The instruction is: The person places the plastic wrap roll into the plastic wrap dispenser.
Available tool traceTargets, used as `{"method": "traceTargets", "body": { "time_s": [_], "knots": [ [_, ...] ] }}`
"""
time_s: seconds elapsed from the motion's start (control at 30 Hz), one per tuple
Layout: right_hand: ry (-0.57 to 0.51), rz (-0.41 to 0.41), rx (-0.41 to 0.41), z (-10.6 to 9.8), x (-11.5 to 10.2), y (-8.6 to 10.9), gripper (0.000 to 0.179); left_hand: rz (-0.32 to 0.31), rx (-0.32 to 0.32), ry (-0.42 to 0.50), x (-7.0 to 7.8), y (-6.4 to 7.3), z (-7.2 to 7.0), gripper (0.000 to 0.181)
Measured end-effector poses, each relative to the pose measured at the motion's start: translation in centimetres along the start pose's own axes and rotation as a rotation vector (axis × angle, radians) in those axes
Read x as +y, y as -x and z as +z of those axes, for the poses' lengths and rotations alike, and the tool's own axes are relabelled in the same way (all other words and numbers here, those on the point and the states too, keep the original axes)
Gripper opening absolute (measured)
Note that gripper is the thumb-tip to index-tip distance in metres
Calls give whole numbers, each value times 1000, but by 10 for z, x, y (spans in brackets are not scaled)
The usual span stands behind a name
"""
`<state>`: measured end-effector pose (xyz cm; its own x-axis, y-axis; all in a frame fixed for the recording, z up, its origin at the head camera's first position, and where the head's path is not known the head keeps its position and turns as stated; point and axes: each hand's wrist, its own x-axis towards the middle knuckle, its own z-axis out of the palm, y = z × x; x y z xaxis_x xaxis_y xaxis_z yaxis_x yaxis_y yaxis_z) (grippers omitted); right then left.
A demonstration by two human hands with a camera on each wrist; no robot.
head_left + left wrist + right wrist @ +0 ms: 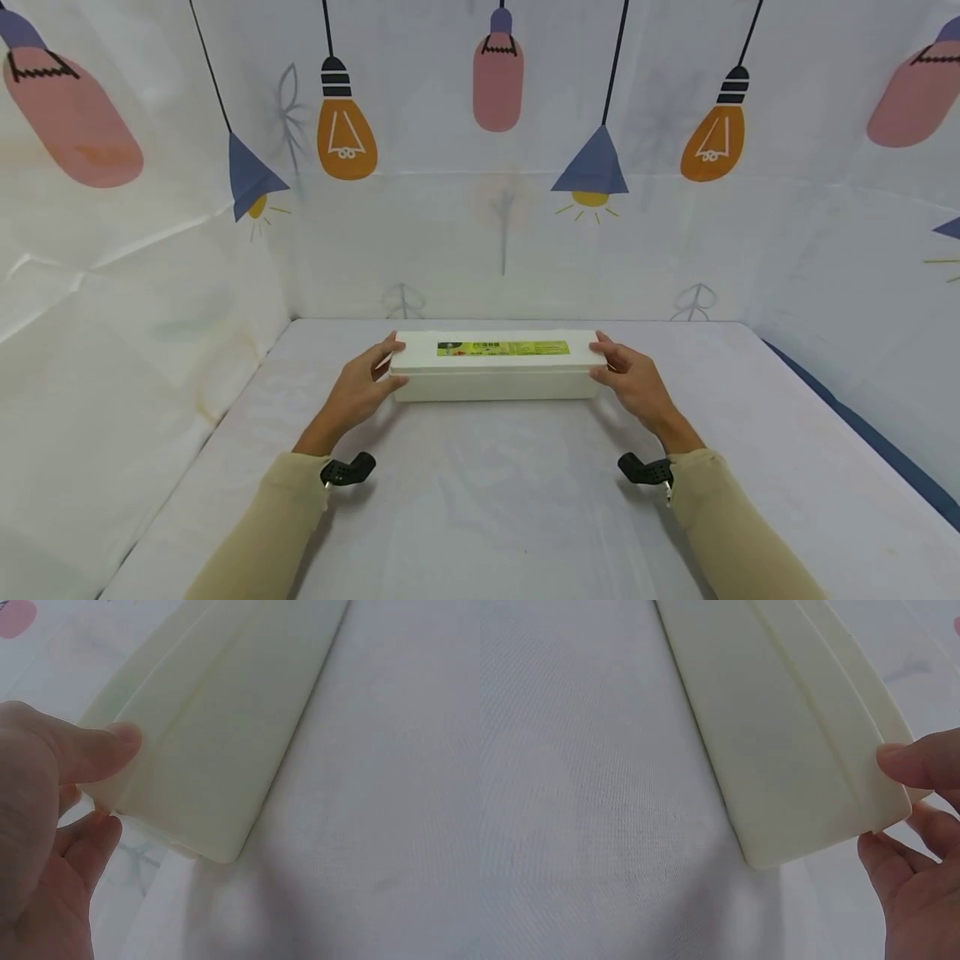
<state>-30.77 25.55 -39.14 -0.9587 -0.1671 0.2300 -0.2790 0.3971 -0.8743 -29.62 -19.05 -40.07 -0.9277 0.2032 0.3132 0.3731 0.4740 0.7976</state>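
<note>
A long cream-white lidded box [495,386] lies crosswise on the table, a yellow-green label [502,348] along its lid. My left hand [358,385] grips its left end, thumb on the front face of the lid and fingers around the end. At the opposite end my right hand [636,382] holds it the same way. In the left wrist view the left thumb [112,750] presses the lid's side, with fingertips under the lid's end edge. The right wrist view has the right thumb [915,761] on the lid [847,727] and fingers at its end. The lid sits on the box.
A white cloth [495,500] covers the table. White sheeting [450,225] printed with lamps and bulbs stands behind and at both sides. Each wrist wears a black strap device, such as the left one [347,469]. A dark blue strip [862,425] runs along the right table edge.
</note>
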Motion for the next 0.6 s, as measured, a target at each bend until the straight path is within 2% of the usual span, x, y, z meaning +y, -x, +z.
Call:
{"method": "traceTargets", "body": {
  "time_s": [0.6],
  "knots": [
    [26, 24, -1, -2, -2, 3, 64, 16, 30, -27, 0, 7, 2, 56]
  ]
}}
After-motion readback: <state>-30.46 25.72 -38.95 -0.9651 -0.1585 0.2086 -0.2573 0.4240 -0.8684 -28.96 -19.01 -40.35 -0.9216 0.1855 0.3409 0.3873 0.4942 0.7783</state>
